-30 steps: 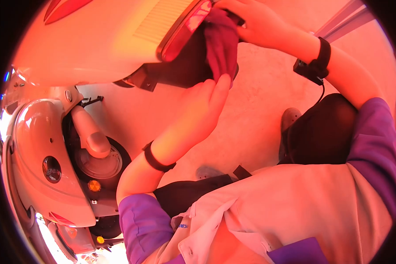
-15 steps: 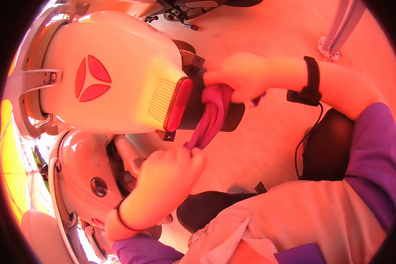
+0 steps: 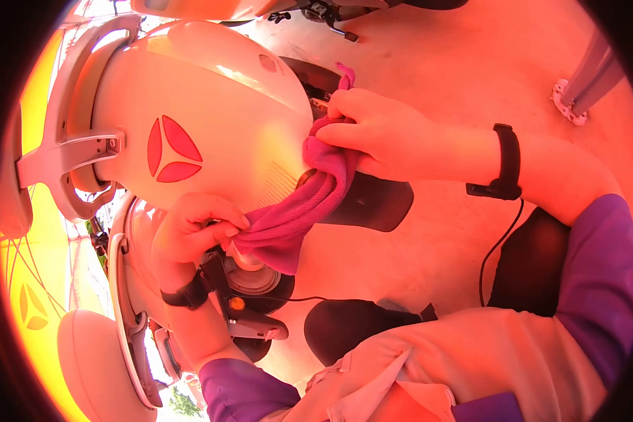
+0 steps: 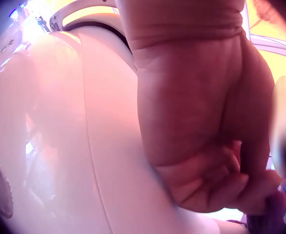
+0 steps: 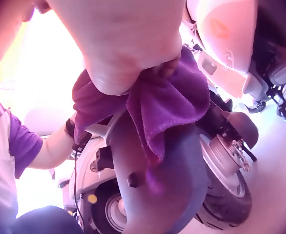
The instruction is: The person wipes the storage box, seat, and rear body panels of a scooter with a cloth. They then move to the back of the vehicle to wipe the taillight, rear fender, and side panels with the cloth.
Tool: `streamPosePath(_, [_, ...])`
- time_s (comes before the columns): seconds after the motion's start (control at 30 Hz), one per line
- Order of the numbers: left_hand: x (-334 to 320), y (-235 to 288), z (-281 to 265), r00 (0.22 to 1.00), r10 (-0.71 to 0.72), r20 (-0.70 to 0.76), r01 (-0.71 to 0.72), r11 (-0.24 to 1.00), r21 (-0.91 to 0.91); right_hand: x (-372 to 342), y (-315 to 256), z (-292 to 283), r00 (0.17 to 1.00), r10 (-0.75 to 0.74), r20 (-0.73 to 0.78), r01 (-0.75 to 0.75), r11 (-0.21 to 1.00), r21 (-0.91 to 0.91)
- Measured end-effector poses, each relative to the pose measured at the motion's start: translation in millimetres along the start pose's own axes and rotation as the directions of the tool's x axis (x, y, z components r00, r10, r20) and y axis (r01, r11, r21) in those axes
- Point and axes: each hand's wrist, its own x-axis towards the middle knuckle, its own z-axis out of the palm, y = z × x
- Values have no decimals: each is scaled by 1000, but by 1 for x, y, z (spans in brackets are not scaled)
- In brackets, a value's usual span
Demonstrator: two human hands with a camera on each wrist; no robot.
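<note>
A magenta-purple cloth stretches between both hands across the tail of a pale scooter. My left hand pinches its left end between thumb and fingers, close by the scooter's body. In the left wrist view that hand has curled fingers, with a bit of purple at the tips. My right hand grips the bunched other end, a loose tip sticking out above it. In the right wrist view the cloth hangs in folds over the dark rear mudguard. The cloth covers the red tail light.
A second scooter with an orange reflector stands at the left, below my left hand. The scooter's grab rail juts out on the far left. A grey post with a footplate is at the upper right.
The view has swung to show more of the scooter's top. My left hand has moved up beside the scooter's body, and the twisted cloth is now spread wider over the tail.
</note>
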Motion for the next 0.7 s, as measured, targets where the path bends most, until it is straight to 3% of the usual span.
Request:
streamPosePath(0.07, [-3, -17, -8, 998, 40, -57, -49, 985, -167, 3, 4, 2, 1000, 17, 27, -17, 1000, -2])
streamPosePath(0.13, [7, -8, 9, 974, 184, -133, -176, 982, 69, 9, 6, -6, 998, 17, 58, -17, 1000, -8])
streamPosePath(0.2, [23, 19, 42, 902, 368, -227, -317, 920, 231, 15, 11, -15, 992, 24, 125, -20, 999, -32])
streamPosePath(0.33, [48, 70, 87, 871, 491, 25, -451, 777, 439, 56, 32, -32, 940, 141, 311, -71, 971, -227])
streamPosePath(0.37, [51, 69, 98, 861, 508, -15, -439, 758, 482, 76, 36, -41, 827, 357, 434, -261, 928, -266])
streamPosePath(0.43, [54, 69, 93, 892, 452, 14, -398, 770, 499, 95, 35, -47, 808, 268, 524, -234, 963, -131])
streamPosePath(0.5, [51, 70, 65, 931, 354, 92, -351, 793, 497, 104, 19, -48, 723, 268, 636, -193, 963, -186])
streamPosePath(0.53, [45, 65, 42, 950, 261, 174, -312, 838, 448, 104, 7, -51, 635, 338, 694, -242, 941, -237])
streamPosePath(0.57, [36, 59, 28, 990, 115, 87, -141, 897, 420, 106, 1, -54, 538, 399, 742, -283, 915, -287])
streamPosePath(0.67, [25, 46, 14, 983, 56, -175, 40, 865, 501, 112, 5, -68, 561, 503, 657, -320, 864, -389])
streamPosePath(0.7, [27, 58, 15, 963, 96, -251, 78, 794, 603, 111, 13, -67, 742, 417, 526, -297, 907, -299])
